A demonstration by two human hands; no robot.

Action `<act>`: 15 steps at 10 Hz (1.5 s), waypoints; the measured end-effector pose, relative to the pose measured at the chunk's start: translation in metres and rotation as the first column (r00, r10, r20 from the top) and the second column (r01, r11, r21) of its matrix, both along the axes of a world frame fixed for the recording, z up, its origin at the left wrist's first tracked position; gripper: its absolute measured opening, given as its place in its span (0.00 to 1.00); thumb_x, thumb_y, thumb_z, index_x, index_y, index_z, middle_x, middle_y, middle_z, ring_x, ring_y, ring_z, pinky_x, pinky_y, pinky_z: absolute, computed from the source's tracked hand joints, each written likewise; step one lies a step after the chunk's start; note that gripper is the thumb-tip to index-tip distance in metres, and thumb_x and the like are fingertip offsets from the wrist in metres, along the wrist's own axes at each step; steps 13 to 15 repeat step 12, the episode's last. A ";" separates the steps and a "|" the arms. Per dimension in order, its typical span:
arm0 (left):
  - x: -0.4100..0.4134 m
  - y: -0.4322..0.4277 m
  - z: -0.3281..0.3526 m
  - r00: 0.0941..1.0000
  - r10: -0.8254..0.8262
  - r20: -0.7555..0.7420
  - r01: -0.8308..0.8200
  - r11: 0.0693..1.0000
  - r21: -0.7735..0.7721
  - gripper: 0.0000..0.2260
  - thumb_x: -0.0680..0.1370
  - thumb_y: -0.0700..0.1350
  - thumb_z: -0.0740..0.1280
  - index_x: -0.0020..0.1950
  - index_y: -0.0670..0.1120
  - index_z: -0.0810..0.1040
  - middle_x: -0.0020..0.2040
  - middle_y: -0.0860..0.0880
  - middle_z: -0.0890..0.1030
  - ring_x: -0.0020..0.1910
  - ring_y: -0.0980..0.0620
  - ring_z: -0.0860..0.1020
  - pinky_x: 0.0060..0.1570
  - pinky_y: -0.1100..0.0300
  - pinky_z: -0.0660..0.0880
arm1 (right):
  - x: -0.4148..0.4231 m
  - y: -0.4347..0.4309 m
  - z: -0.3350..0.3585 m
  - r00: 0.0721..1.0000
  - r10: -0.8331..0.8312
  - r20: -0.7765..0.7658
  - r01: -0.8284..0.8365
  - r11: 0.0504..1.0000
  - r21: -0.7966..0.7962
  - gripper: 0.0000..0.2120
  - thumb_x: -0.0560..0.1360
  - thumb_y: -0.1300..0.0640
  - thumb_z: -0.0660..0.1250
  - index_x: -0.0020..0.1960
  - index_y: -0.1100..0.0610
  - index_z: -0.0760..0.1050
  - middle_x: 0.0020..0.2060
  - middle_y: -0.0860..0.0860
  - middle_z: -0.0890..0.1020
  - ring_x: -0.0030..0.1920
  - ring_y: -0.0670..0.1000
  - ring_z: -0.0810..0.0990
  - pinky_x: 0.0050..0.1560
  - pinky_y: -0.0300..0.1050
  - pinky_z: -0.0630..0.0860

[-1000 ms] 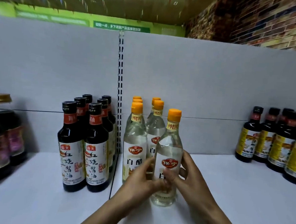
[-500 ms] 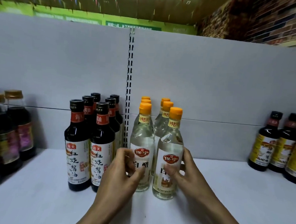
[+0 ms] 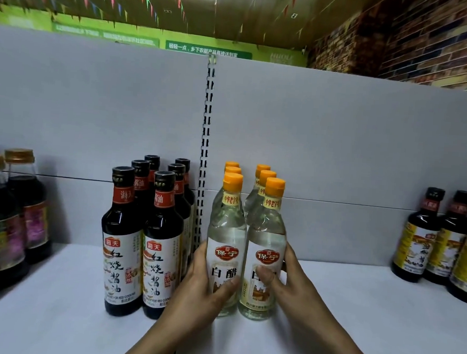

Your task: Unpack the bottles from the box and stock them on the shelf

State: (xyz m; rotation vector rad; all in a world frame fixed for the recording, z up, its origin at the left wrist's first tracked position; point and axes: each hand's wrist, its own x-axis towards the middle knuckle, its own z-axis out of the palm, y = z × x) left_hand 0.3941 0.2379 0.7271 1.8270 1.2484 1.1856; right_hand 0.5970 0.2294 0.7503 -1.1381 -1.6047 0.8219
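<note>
Nearest, the left grip wraps the front-left vinegar bottle — thumb across its label — while the right grip clasps the front-right vinegar bottle the same way. Both clear bottles stand upright and touching on the white shelf, heading two rows of orange-capped bottles. Just left stand dark soy sauce bottles; well apart on the right are more dark bottles, with the grey back panel behind
</note>
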 end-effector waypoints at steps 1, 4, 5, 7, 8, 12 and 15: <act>0.000 0.000 0.001 1.000 -0.011 -0.005 0.011 1.000 0.014 0.36 0.78 0.55 0.71 0.77 0.64 0.51 0.70 0.65 0.71 0.68 0.62 0.73 0.69 0.55 0.73 | -0.002 0.002 0.001 0.999 0.011 -0.032 -0.011 1.000 -0.023 0.36 0.71 0.42 0.67 0.76 0.38 0.58 0.65 0.34 0.75 0.53 0.23 0.76 0.45 0.23 0.75; -0.003 0.001 -0.006 1.000 0.007 0.023 -0.008 0.999 0.031 0.33 0.77 0.58 0.70 0.74 0.71 0.54 0.71 0.67 0.72 0.69 0.65 0.72 0.71 0.50 0.73 | -0.006 0.000 -0.006 0.997 -0.052 -0.056 0.049 0.997 -0.061 0.25 0.77 0.49 0.68 0.72 0.43 0.67 0.61 0.35 0.80 0.54 0.27 0.79 0.46 0.24 0.75; -0.002 0.000 -0.006 1.000 0.027 0.007 -0.027 0.998 0.062 0.30 0.77 0.59 0.69 0.68 0.78 0.53 0.69 0.70 0.71 0.69 0.66 0.72 0.70 0.53 0.73 | -0.007 0.000 -0.009 0.996 -0.070 -0.059 0.066 0.996 -0.064 0.29 0.71 0.41 0.68 0.71 0.41 0.67 0.62 0.36 0.80 0.55 0.28 0.79 0.47 0.25 0.76; 0.000 -0.003 -0.004 1.000 0.027 0.009 -0.028 0.996 0.079 0.34 0.77 0.60 0.70 0.76 0.70 0.52 0.72 0.66 0.71 0.70 0.66 0.71 0.71 0.53 0.73 | -0.008 0.000 -0.011 0.995 -0.057 -0.087 0.052 0.997 -0.061 0.31 0.71 0.40 0.68 0.73 0.38 0.66 0.64 0.36 0.79 0.56 0.29 0.79 0.47 0.25 0.77; 0.000 -0.009 0.001 1.000 0.023 0.008 -0.023 0.998 0.056 0.39 0.76 0.62 0.69 0.79 0.68 0.47 0.76 0.65 0.67 0.72 0.65 0.69 0.73 0.52 0.71 | -0.007 -0.001 -0.009 0.996 -0.057 -0.072 0.052 0.996 -0.071 0.32 0.70 0.38 0.68 0.73 0.36 0.64 0.65 0.35 0.79 0.57 0.32 0.80 0.46 0.28 0.78; -0.020 -0.072 0.050 0.997 0.070 0.026 -0.073 0.980 0.185 0.36 0.74 0.66 0.65 0.75 0.77 0.46 0.76 0.75 0.57 0.76 0.70 0.60 0.76 0.56 0.64 | 0.007 -0.047 0.035 0.962 -0.234 0.140 0.218 0.968 0.121 0.39 0.69 0.31 0.61 0.78 0.38 0.59 0.73 0.40 0.72 0.72 0.44 0.72 0.69 0.45 0.71; -0.020 -0.072 0.050 0.997 0.070 0.026 -0.073 0.980 0.185 0.36 0.74 0.66 0.65 0.75 0.77 0.46 0.76 0.75 0.57 0.76 0.70 0.60 0.76 0.56 0.64 | 0.007 -0.047 0.035 0.962 -0.234 0.140 0.218 0.968 0.121 0.39 0.69 0.31 0.61 0.78 0.38 0.59 0.73 0.40 0.72 0.72 0.44 0.72 0.69 0.45 0.71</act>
